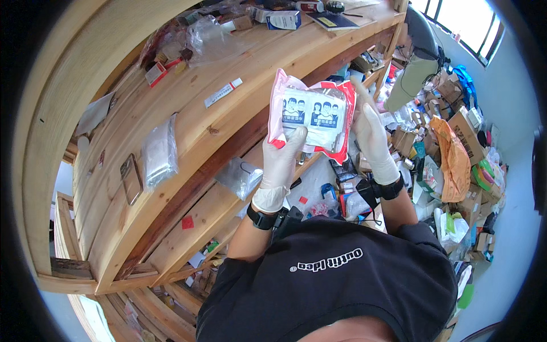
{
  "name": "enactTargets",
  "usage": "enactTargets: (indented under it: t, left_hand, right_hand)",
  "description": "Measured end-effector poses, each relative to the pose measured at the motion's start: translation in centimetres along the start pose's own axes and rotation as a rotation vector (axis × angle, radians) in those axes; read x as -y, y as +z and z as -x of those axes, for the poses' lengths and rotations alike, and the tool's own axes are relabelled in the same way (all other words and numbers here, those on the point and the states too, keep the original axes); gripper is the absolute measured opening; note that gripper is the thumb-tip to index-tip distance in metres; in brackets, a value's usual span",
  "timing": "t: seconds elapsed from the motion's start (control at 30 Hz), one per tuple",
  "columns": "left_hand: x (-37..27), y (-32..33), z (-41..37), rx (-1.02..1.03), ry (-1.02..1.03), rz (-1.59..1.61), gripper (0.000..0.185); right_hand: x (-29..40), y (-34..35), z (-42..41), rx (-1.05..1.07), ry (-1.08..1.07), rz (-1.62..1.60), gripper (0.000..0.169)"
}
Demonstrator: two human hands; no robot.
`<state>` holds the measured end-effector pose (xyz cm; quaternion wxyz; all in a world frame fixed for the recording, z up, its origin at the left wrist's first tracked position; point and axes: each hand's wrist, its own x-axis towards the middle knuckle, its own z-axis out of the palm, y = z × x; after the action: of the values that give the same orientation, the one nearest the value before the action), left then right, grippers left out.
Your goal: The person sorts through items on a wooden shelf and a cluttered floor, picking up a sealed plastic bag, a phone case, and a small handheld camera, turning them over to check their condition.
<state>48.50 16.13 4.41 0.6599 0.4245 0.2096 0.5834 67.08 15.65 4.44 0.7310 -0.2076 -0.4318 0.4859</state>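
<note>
My left hand (281, 164), in a white glove, grips a soft plastic packet of wet wipes (314, 113) by its lower left side, thumb across the front. The packet has a pink and red edge, and a clear window shows white sachets printed with blue figures. Just beyond its right edge, my right hand (372, 134), also gloved, is raised with blurred fingers; nothing shows in its grasp, and whether it touches the edge is unclear. Behind the packet runs a wooden shelf (239, 111) with a small white carton (223, 92), a clear plastic pouch (160, 151) and a smartphone (131, 178).
Cartons, plastic bags and a dark notebook (332, 20) crowd the shelf's far part. A lower shelf holds a clear bag (240, 177) and a red square (187, 222). On the right, piled boxes, an orange sack (453, 160) and another person's leg (404, 83) occupy the floor.
</note>
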Motion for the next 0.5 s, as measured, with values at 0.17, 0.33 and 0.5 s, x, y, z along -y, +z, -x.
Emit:
enactTargets:
  t: [0.17,0.33,0.5]
  left_hand:
    - [0.5,0.2,1.0,-0.057,0.048,-0.064,0.042]
    - [0.2,0.6,1.8,-0.058,0.07,-0.033,0.04]
    - [0.3,0.4,2.6,-0.073,0.042,-0.005,0.042]
  right_hand:
    - [0.0,1.0,2.1,0.04,0.18,0.304,0.045]
    - [0.6,2.1,2.5,-0.011,0.207,0.333,0.035]
    - [0.5,2.1,2.9,-0.019,0.182,0.412,0.03]
